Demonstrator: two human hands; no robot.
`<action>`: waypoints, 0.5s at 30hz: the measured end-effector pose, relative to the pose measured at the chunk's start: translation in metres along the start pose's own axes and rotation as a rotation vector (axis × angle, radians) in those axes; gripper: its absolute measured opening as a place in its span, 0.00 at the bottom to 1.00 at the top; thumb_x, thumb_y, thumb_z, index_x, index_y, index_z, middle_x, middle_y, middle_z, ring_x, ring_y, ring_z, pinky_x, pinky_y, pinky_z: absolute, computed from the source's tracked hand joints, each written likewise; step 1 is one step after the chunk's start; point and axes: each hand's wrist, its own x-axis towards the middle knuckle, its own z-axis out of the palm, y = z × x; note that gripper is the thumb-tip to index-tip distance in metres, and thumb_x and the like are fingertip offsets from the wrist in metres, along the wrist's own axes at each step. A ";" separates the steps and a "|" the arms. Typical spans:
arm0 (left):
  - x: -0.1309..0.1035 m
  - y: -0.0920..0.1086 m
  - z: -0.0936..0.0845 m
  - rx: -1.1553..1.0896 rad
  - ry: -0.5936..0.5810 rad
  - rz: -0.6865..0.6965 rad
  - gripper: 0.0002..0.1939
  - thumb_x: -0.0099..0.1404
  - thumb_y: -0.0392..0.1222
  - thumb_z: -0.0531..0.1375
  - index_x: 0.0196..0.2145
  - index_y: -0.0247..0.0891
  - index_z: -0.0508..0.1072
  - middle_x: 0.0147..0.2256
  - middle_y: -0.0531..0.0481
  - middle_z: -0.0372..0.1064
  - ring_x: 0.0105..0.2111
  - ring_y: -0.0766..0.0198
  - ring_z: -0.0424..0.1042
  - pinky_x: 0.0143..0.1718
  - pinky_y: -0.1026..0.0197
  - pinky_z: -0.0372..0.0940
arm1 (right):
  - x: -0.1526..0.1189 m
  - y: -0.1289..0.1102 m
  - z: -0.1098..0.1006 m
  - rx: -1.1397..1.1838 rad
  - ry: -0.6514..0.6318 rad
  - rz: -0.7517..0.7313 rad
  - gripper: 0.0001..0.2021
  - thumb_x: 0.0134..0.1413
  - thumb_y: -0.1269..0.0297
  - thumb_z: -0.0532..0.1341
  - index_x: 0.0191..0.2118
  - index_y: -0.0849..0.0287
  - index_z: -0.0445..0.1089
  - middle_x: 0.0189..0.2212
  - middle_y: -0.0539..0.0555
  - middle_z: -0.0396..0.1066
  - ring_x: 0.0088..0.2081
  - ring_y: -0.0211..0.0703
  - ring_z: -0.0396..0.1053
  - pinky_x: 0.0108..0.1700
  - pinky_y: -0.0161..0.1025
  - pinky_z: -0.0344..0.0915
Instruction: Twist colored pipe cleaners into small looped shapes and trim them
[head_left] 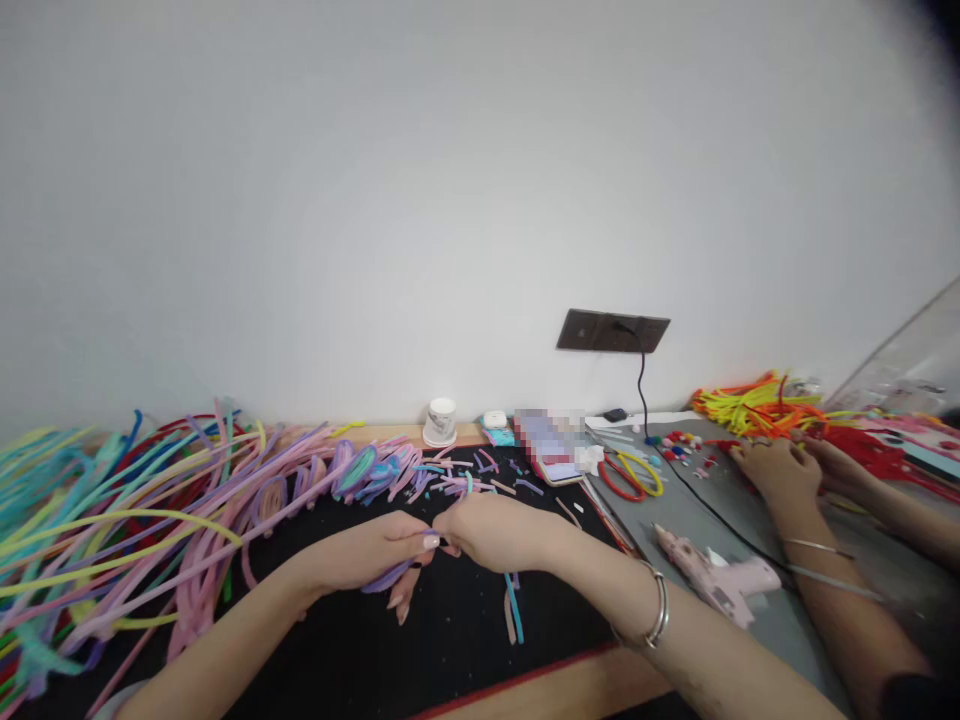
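Above a black mat (360,670), my left hand (375,555) pinches a purple fuzzy stem (388,578), which hangs in a bent loop under the fingers. Touching it fingertip to fingertip, my right hand (491,530) is closed on the same small spot; what its fingers hold is hidden. Blue and tan stem ends (515,610) show below my right wrist. Coiled pastel stems (356,470) and short cut pieces (465,485) lie just beyond the hands.
Long colourful stems (187,510) are heaped at left. Behind stand a white cup (440,422) and a phone (555,450). To the right are scissors (634,475), a pink glue gun (716,575), a black cable (701,500) and another person's hands (780,475) near orange-yellow stems (750,405).
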 end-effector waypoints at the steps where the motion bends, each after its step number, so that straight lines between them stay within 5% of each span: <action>1: 0.001 -0.003 0.000 -0.068 0.035 0.013 0.23 0.62 0.63 0.53 0.26 0.39 0.60 0.12 0.59 0.59 0.15 0.66 0.65 0.22 0.66 0.60 | -0.002 -0.003 0.001 -0.044 0.048 0.034 0.07 0.55 0.75 0.55 0.35 0.60 0.69 0.30 0.53 0.73 0.30 0.41 0.68 0.31 0.35 0.55; 10: 0.005 -0.007 0.008 -0.514 0.210 0.148 0.20 0.60 0.57 0.59 0.24 0.39 0.58 0.10 0.65 0.44 0.12 0.73 0.52 0.22 0.68 0.56 | 0.012 0.002 0.044 -0.456 0.698 0.045 0.09 0.64 0.72 0.49 0.36 0.60 0.65 0.30 0.53 0.71 0.34 0.43 0.64 0.48 0.49 0.53; 12: 0.005 -0.006 0.007 -0.440 0.241 0.160 0.20 0.62 0.58 0.56 0.24 0.40 0.57 0.10 0.65 0.46 0.12 0.72 0.53 0.22 0.67 0.58 | 0.016 0.008 0.054 -0.456 0.746 0.034 0.10 0.64 0.71 0.48 0.36 0.60 0.65 0.30 0.52 0.70 0.34 0.43 0.63 0.47 0.48 0.53; 15: 0.000 -0.004 0.003 -0.051 0.257 0.147 0.20 0.67 0.56 0.49 0.24 0.40 0.58 0.14 0.58 0.57 0.17 0.66 0.64 0.27 0.63 0.62 | 0.012 0.009 0.057 -0.367 0.616 0.000 0.07 0.63 0.71 0.50 0.38 0.61 0.65 0.33 0.54 0.71 0.38 0.44 0.64 0.45 0.44 0.56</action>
